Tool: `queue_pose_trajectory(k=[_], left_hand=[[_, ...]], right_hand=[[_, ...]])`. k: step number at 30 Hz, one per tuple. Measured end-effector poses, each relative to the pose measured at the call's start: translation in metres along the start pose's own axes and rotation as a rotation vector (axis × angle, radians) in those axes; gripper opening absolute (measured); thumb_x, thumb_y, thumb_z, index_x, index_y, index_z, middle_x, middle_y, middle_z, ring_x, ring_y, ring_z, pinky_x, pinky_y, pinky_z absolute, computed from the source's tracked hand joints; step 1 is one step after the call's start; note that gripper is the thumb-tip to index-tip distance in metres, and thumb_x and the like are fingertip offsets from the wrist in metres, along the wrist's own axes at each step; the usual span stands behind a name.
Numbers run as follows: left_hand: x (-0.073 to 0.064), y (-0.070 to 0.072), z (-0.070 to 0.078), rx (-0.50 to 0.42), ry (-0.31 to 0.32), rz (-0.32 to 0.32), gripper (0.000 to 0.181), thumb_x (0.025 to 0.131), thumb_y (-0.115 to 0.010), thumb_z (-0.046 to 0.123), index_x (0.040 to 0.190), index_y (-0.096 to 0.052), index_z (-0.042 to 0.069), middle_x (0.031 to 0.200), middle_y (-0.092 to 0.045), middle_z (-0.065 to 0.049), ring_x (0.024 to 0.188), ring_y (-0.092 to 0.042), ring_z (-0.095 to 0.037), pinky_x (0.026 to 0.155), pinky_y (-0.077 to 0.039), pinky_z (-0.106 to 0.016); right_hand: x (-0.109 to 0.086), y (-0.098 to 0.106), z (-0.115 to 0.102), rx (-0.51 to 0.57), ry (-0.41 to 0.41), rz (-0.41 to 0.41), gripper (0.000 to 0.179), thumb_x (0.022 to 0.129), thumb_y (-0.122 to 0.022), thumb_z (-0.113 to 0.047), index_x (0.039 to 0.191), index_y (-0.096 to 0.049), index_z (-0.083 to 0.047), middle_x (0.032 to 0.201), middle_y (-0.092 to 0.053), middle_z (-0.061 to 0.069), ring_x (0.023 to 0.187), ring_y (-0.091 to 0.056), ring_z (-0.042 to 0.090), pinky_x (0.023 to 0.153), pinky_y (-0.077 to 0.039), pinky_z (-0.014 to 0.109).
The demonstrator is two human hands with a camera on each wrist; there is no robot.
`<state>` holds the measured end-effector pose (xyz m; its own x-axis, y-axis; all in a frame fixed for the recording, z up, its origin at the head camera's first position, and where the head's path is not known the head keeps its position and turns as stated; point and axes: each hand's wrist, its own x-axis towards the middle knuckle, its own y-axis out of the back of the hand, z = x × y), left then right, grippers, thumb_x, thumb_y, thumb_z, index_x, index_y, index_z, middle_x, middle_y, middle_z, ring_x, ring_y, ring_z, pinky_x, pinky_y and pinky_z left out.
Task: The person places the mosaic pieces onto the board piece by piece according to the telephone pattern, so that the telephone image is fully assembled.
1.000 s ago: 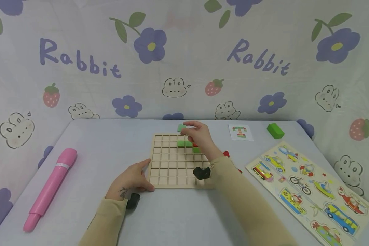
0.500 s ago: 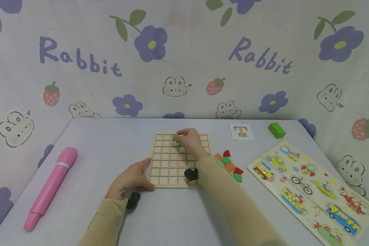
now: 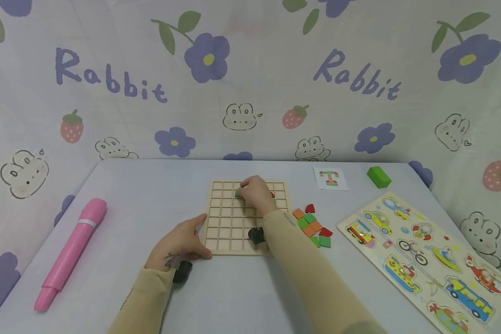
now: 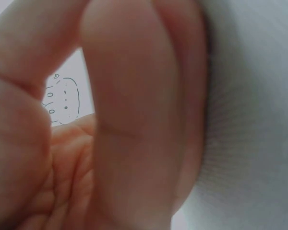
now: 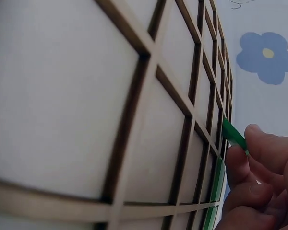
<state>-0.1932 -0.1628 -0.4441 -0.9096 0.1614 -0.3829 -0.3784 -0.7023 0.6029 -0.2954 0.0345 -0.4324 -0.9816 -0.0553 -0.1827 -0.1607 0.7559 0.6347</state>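
My right hand (image 3: 255, 192) pinches a small green tile (image 5: 234, 133) between thumb and index finger. In the right wrist view the tile stands tilted, one end right at the grid of the wooden board (image 3: 221, 232). Other green tiles (image 5: 216, 179) sit in cells beside it, and part of a red tile (image 3: 272, 195) shows past the hand. At the board's front left corner rests my left hand (image 3: 181, 243), thumb against the corner and index finger along the left edge. Its fingers fill the left wrist view, with the board out of sight there.
Loose orange, green and red tiles (image 3: 312, 226) lie right of the board. Behind them are a pattern card (image 3: 330, 179) and a green block (image 3: 378, 177). A vehicle picture puzzle (image 3: 426, 250) occupies the right side, a pink toy hammer-like stick (image 3: 71, 255) the left.
My right hand has carried the green tile from beyond the board's back edge toward me and slightly left, down to the grid. The loose tiles are uncovered. My left hand stays put.
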Motion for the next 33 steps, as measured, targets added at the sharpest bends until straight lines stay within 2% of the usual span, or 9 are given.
queue_pose_trajectory(k=[5, 17, 19, 21, 24, 27, 29, 31, 33], left_hand=[[0.000, 0.000, 0.001, -0.002, 0.010, 0.001, 0.113, 0.054, -0.088, 0.008, 0.147, -0.025, 0.015, 0.070, -0.053, -0.008, 0.051, -0.050, -0.016, 0.051, -0.045, -0.027], [-0.002, -0.001, 0.002, -0.023, 0.017, 0.006, 0.111, 0.055, -0.087, 0.006, 0.147, -0.026, 0.015, 0.067, -0.051, -0.006, 0.049, -0.048, -0.014, 0.050, -0.045, -0.026], [-0.002, 0.000, 0.002, -0.023, 0.015, 0.004, 0.111, 0.055, -0.087, 0.006, 0.147, -0.026, 0.015, 0.066, -0.051, -0.006, 0.049, -0.048, -0.014, 0.050, -0.045, -0.026], [-0.002, 0.000, 0.002, -0.024, 0.013, 0.002, 0.111, 0.055, -0.087, 0.006, 0.147, -0.026, 0.015, 0.066, -0.052, -0.006, 0.049, -0.048, -0.014, 0.050, -0.046, -0.026], [-0.002, 0.000, 0.002, -0.022, 0.009, 0.002, 0.111, 0.055, -0.087, 0.006, 0.147, -0.025, 0.015, 0.065, -0.052, -0.006, 0.048, -0.048, -0.014, 0.050, -0.046, -0.027], [-0.002, 0.000, 0.002, -0.022, 0.006, 0.004, 0.112, 0.054, -0.087, 0.006, 0.147, -0.026, 0.015, 0.065, -0.052, -0.006, 0.048, -0.049, -0.014, 0.050, -0.046, -0.027], [-0.002, 0.000, 0.002, -0.022, 0.008, 0.005, 0.112, 0.054, -0.087, 0.006, 0.147, -0.026, 0.015, 0.065, -0.052, -0.006, 0.048, -0.049, -0.014, 0.050, -0.046, -0.027], [-0.003, 0.000, 0.003, -0.022, 0.012, 0.004, 0.112, 0.054, -0.087, 0.006, 0.147, -0.026, 0.015, 0.066, -0.052, -0.006, 0.048, -0.049, -0.014, 0.050, -0.046, -0.027], [-0.003, 0.000, 0.003, -0.018, 0.013, 0.003, 0.111, 0.055, -0.087, 0.006, 0.147, -0.026, 0.015, 0.067, -0.053, -0.007, 0.048, -0.050, -0.015, 0.050, -0.046, -0.027]], right_hand=[[0.002, -0.002, -0.004, -0.096, 0.014, 0.005, 0.033, 0.087, -0.064, -0.024, 0.117, -0.064, -0.009, 0.123, -0.060, 0.006, 0.115, -0.054, 0.026, 0.092, -0.045, 0.040], [0.000, -0.002, -0.008, -0.223, 0.030, -0.007, 0.033, 0.088, -0.062, -0.025, 0.118, -0.064, -0.010, 0.123, -0.061, 0.006, 0.110, -0.057, 0.023, 0.086, -0.048, 0.038], [0.001, -0.002, -0.008, -0.247, 0.032, -0.007, 0.026, 0.088, -0.062, -0.025, 0.108, -0.069, -0.010, 0.115, -0.064, 0.003, 0.097, -0.060, 0.019, 0.075, -0.049, 0.032], [0.002, -0.002, -0.008, -0.268, 0.031, -0.014, 0.019, 0.088, -0.062, -0.025, 0.083, -0.069, -0.009, 0.088, -0.065, 0.000, 0.073, -0.056, 0.014, 0.059, -0.043, 0.025], [0.003, -0.002, -0.010, -0.278, 0.025, -0.037, 0.040, 0.088, -0.062, -0.024, 0.053, -0.046, -0.012, 0.055, -0.040, -0.005, 0.050, -0.033, 0.012, 0.046, -0.025, 0.023], [0.003, -0.001, -0.012, -0.282, 0.003, -0.060, 0.050, 0.087, -0.063, -0.024, 0.050, -0.031, -0.015, 0.049, -0.023, -0.005, 0.045, -0.024, 0.011, 0.043, -0.019, 0.023], [0.001, 0.000, -0.012, -0.262, 0.008, -0.054, 0.035, 0.087, -0.064, -0.024, 0.057, -0.051, -0.010, 0.054, -0.046, -0.004, 0.051, -0.043, 0.011, 0.047, -0.032, 0.022], [-0.002, 0.002, -0.011, -0.204, 0.024, -0.045, 0.017, 0.086, -0.064, -0.022, 0.083, -0.066, -0.006, 0.082, -0.064, 0.002, 0.073, -0.059, 0.016, 0.061, -0.047, 0.027], [-0.004, 0.006, -0.010, -0.127, 0.056, -0.032, 0.032, 0.086, -0.063, -0.022, 0.114, -0.063, -0.006, 0.117, -0.061, 0.008, 0.103, -0.059, 0.023, 0.082, -0.049, 0.035]])
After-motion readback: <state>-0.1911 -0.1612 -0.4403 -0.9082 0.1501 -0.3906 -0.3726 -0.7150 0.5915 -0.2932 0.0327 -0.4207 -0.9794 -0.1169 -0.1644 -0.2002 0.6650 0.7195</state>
